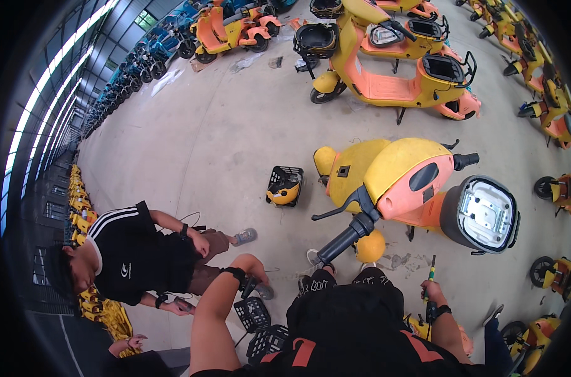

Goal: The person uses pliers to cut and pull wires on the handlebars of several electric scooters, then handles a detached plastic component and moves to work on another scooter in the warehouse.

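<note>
My left hand [252,269], at the lower middle, is closed on a dark object [247,286] that I cannot make out. At the lower right my right hand [432,291] grips a long screwdriver [432,271] with a green and yellow handle, pointed upward. Beyond both hands stands a yellow and pink scooter [381,169], its handlebar grip [346,235] just above my legs. A round yellow part [371,246] shows under that grip. A grey seat box [486,213] with a pale metal plate sits at the scooter's right.
A co-worker [137,251] in a black shirt is close at my left; another person's hand [134,342] shows below. Black baskets [252,316] lie near us; one basket [285,187] holds a yellow-and-black object. Parked scooters [392,88] stand behind and along both sides.
</note>
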`<state>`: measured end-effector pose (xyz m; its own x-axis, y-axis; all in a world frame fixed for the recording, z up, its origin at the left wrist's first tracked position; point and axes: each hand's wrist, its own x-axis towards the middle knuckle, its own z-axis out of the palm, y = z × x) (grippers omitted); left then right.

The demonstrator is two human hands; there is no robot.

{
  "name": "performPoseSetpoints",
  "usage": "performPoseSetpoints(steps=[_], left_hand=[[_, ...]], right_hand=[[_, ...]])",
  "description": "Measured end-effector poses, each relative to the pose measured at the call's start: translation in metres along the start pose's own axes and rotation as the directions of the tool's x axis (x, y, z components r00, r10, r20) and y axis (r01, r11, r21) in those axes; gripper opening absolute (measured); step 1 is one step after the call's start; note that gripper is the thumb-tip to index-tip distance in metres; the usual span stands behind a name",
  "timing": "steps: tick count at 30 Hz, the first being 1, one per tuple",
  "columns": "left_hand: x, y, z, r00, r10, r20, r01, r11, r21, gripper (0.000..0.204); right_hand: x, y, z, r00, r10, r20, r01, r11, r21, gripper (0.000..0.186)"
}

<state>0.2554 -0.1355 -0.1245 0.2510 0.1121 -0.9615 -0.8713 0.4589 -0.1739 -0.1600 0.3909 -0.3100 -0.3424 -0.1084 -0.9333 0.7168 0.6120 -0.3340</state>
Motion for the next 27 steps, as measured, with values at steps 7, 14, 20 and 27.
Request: performPoseSetpoints(steps=[7,14,20,27], left_hand=[[-0.001,0.024,-0.042,0.193,0.725,-0.662,-0.564,-0.470,-0.679,0.031],[-0.100,0.028,-0.159,-0.244,0.571,-0.784,-0.925,-0.381,0.010,0.042],[-0.171,0.040,-0.217,-0.554,0.777,-0.300,-0.121,0.281,0.952,0.084],[-0.067,-0.028,-0.343,0.796,0.550,-0.252,-0.196,0.628,0.753,0.030]], right_hand=[[-0.032,0.041,0.004,0.986,0.098,-0.135,-0.099,0.995,-0.002,0.017],[-0.080,0.033,0.089,0.952,0.139,-0.273,-0.126,0.990,0.063,0.021],[-0.108,0.002,0.205,0.967,0.039,-0.253,-0.009,0.993,0.118,0.023],[-0.117,0.019,0.290,0.935,-0.001,-0.355,0.002,1.000,0.002,0.027]])
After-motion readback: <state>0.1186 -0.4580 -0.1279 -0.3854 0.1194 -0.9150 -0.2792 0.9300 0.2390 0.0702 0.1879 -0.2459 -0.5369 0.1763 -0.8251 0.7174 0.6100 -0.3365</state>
